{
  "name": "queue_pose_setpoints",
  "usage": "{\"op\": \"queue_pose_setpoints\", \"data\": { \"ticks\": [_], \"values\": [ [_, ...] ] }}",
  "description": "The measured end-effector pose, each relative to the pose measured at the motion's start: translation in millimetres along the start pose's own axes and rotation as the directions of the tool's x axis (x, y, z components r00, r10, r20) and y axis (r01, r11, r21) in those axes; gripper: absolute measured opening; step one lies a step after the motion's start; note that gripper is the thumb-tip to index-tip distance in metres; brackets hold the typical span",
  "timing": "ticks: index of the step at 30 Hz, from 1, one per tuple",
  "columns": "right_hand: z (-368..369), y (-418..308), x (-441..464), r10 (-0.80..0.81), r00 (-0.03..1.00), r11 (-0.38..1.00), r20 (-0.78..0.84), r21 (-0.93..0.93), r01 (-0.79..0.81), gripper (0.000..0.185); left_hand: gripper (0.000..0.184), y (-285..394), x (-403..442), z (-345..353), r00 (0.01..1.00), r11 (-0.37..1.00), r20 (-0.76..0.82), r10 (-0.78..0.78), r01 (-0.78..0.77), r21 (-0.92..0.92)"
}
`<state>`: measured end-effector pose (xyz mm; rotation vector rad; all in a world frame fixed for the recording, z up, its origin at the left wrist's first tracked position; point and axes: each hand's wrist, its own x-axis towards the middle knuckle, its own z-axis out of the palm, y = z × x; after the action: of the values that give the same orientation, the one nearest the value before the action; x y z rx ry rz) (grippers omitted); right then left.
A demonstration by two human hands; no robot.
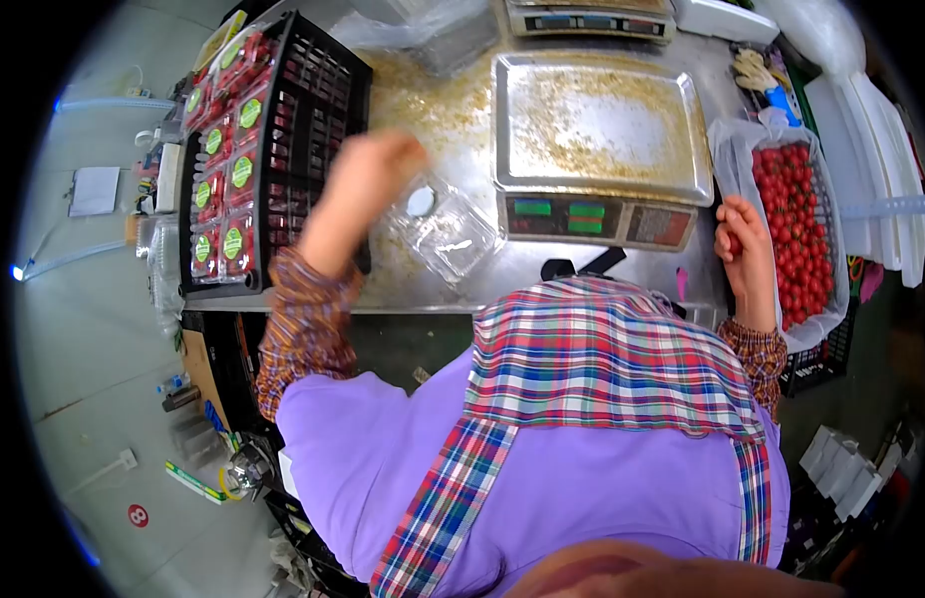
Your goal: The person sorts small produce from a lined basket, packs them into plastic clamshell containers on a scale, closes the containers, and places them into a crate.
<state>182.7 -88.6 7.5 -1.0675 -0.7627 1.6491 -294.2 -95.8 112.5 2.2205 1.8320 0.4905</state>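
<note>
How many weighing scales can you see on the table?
2. One scale is in the middle, beside the clear plastic box. The other scale is behind it, cut off by the picture's top edge. More could be hidden.

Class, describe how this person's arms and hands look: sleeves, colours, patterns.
The right hand and the blurred left hand are bare. Checked brown-and-orange oversleeves with gathered cuffs cover part of the forearms; a plain purple sleeve shows above the left one.
</note>
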Motion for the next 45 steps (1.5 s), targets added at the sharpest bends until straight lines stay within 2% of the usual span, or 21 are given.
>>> {"op": "queue_pose_setpoints", "data": {
  "ticks": [1,3,5,6,10,14,18,21,22,26,29,30,33,35,36,37,39,40,41,43,45],
  "values": [
    [-1,0,-1,-0.001,1.000,1.000,0.010,-0.003,0.001,0.026,0.033,28,-18,25,0.928,0.977,0.312,-0.204,0.172,0.126],
    [-7,-1,-6,-0.003,1.000,1.000,0.024,-0.010,0.003,0.026,0.039,32,-66,87,0.872,0.974,0.439,-0.215,0.159,0.161],
    [-17,0,-9,-0.007,0.999,1.000,0.040,-0.021,0.008,0.025,0.043,33,-96,126,0.921,0.952,0.326,-0.211,0.118,0.282],
    [-22,0,-10,-0.007,0.999,1.000,0.045,-0.023,0.008,0.025,0.035,30,-102,138,0.931,0.946,0.295,-0.214,0.122,0.300],
    [-40,-5,-13,0.019,0.999,1.000,0.043,-0.016,-0.018,0.023,0.017,23,-110,156,0.894,0.910,0.307,-0.326,0.208,0.358],
    [-48,-10,-12,0.028,0.997,0.999,0.069,-0.028,-0.026,0.021,0.015,32,-113,163,0.945,0.887,0.175,-0.275,0.179,0.425],
    [-55,-12,-15,0.046,0.995,0.998,0.089,-0.041,-0.042,0.020,0.016,26,-111,169,0.926,0.904,0.219,-0.309,0.214,0.372],
    [-64,-19,-23,0.038,0.995,0.997,0.092,-0.074,-0.031,0.020,0.017,22,-102,163,0.887,0.929,0.303,-0.349,0.285,0.238],
    [-68,-23,-27,0.036,0.996,0.996,0.087,-0.083,-0.028,0.020,0.017,23,-100,159,0.884,0.931,0.293,-0.364,0.337,0.138],
    [-82,-44,-41,0.001,0.997,0.993,0.078,-0.116,0.008,0.020,0.018,18,-88,146,0.873,0.937,0.340,-0.349,0.338,0.093],
    [-96,-55,-46,-0.046,0.997,0.989,0.060,-0.138,0.054,0.020,0.021,21,-82,142,0.884,0.940,0.321,-0.341,0.309,0.149],
    [-101,-58,-45,-0.065,0.996,0.985,0.056,-0.156,0.073,0.020,0.019,17,-83,145,0.913,0.947,0.281,-0.296,0.241,0.214],
    [-119,-61,-40,-0.109,0.993,0.977,0.050,-0.178,0.116,0.021,0.015,14,-83,155,0.934,0.929,0.166,-0.315,0.268,0.257],
    [-132,-63,-32,-0.132,0.990,0.974,0.054,-0.176,0.139,0.022,0.013,17,-83,159,0.919,0.900,0.069,-0.387,0.361,0.244],
    [-137,-62,-28,-0.144,0.989,0.960,0.014,-0.239,0.143,0.022,0.012,19,-83,160,0.905,0.881,0.014,-0.424,0.409,0.238],
    [-141,-66,-26,-0.128,0.991,0.930,-0.034,-0.352,0.108,0.023,0.012,20,-83,158,0.895,0.868,-0.003,-0.446,0.433,0.243],
    [-158,-65,-15,-0.203,0.977,0.760,-0.060,-0.638,0.119,0.026,0.012,26,-81,155,0.874,0.840,-0.073,-0.481,0.483,0.246],
    [-167,-69,-10,-0.217,0.971,0.581,-0.096,-0.813,0.050,0.031,0.012,26,-81,154,0.883,0.851,-0.107,-0.456,0.468,0.239],
    [-186,-66,-1,-0.345,0.937,0.272,0.059,-0.949,0.160,0.039,0.014,29,-81,152,0.879,0.845,-0.116,-0.462,0.476,0.244],
    [-210,-63,11,-0.358,0.926,-0.033,0.122,-0.992,0.118,0.045,0.019,36,-80,151,0.871,0.834,-0.129,-0.474,0.491,0.251],
    [-221,-57,13,-0.267,0.957,-0.055,0.115,-0.993,0.104,0.048,0.028,36,-84,154,0.885,0.857,-0.188,-0.426,0.462,0.231]
  ]
}}
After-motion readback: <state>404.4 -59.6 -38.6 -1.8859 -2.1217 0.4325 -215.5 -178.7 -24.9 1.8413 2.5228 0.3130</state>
